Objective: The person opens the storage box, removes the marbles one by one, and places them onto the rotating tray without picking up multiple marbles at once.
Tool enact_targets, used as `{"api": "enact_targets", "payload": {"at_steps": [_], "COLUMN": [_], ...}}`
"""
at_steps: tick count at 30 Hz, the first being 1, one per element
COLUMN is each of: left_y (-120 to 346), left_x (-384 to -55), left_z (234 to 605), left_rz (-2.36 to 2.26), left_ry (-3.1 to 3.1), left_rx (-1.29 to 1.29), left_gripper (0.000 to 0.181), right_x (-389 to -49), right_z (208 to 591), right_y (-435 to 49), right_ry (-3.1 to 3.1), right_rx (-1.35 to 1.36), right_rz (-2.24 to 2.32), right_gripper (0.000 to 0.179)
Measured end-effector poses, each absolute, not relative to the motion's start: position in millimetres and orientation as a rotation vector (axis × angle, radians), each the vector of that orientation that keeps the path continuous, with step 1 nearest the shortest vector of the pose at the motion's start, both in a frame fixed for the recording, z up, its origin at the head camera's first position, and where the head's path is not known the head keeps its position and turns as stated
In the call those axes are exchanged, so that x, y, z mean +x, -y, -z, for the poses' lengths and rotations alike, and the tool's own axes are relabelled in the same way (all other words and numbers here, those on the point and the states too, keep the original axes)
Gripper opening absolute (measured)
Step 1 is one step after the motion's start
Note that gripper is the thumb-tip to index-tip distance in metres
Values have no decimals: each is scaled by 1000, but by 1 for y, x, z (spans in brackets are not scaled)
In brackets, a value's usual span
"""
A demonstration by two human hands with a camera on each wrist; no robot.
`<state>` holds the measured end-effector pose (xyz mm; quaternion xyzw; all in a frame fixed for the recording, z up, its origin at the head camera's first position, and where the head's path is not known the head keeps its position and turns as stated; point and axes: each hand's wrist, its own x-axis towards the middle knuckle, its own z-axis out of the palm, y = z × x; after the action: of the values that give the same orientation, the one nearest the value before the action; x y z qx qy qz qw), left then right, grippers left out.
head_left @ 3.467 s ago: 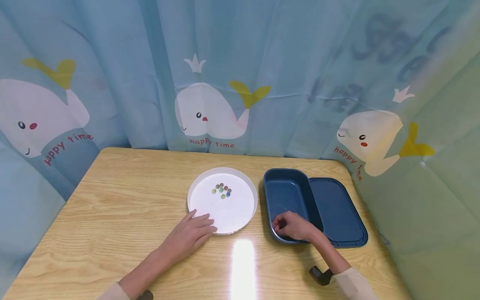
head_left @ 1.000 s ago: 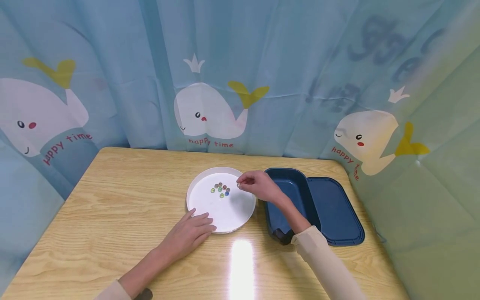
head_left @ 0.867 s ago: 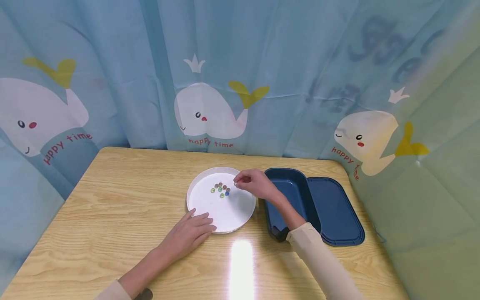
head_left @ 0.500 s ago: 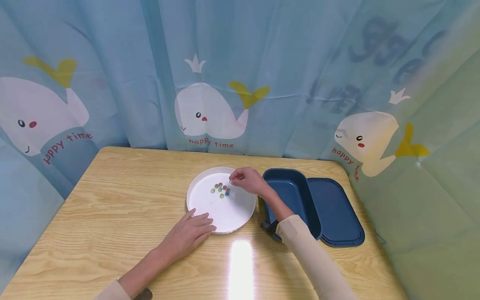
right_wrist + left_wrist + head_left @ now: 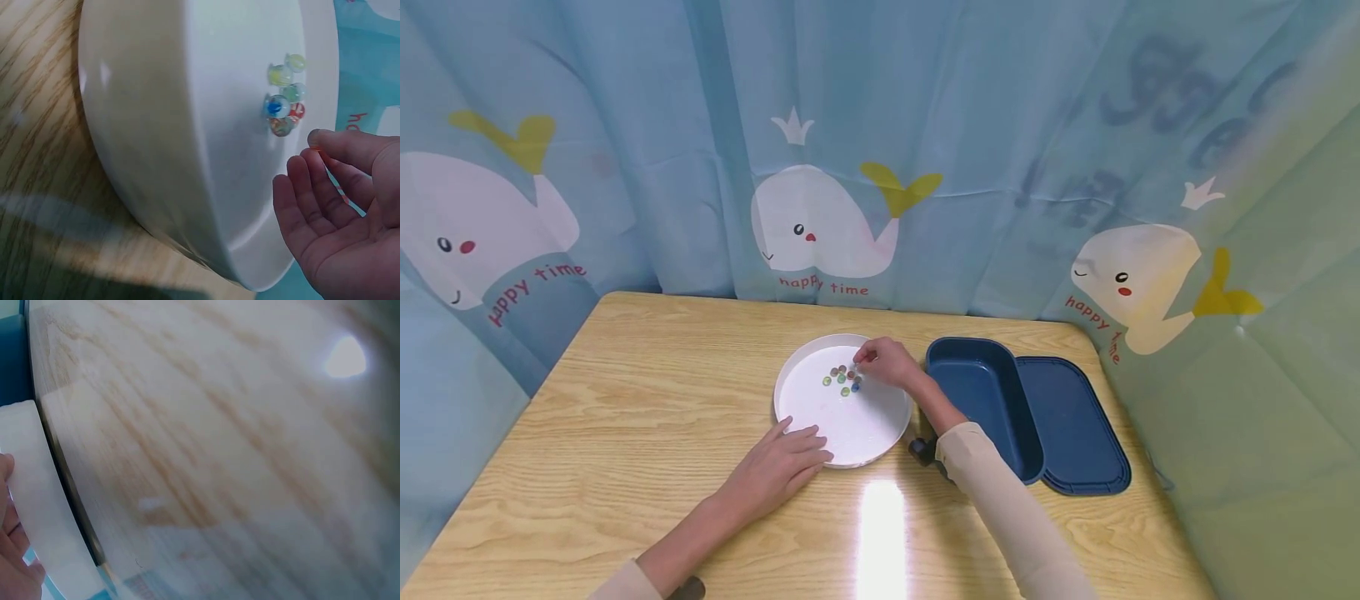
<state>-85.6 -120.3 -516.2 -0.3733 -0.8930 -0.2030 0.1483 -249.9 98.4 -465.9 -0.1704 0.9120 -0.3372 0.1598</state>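
Note:
A round white tray [image 5: 805, 437] with a low rim lies mid-table, and several colourful glass marbles [image 5: 842, 379] are clustered on its floor. My left hand [image 5: 775, 471] rests over its near-left rim, fingers extended; the left wrist view shows only fingertips [image 5: 11, 534] against the white wall. Over the tray's right side, my right hand [image 5: 887, 363] pinches a small marble between thumb and index finger, just right of the cluster. In the right wrist view the fingertips [image 5: 322, 139] hide most of that marble, and the other fingers are loosely bent.
A deep dark blue box [image 5: 981, 387] stands right of the tray, partly behind the right forearm. Its flat blue lid [image 5: 1075, 425] lies beside it on the right. A blue curtain [image 5: 700, 167] with whale prints closes off the table's back and sides.
My right hand has come from inside the blue box to above the tray with a marble, then shifted left toward the cluster. The left hand stays on the rim.

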Motion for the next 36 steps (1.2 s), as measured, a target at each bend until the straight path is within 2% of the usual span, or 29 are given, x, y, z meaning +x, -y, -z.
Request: {"api": "enact_targets", "payload": {"at_steps": [36], "left_y": [120], "left_x": [-85], "left_z": [516], "left_rz": [577], "left_ry": [2580], "left_rx": [-1066], "left_gripper": [20], "right_x": [-254], "right_z": [481], "right_y": [-94], "right_ry": [-2637], "right_rx": [-356], "right_rz": [883], "right_gripper": [10]}}
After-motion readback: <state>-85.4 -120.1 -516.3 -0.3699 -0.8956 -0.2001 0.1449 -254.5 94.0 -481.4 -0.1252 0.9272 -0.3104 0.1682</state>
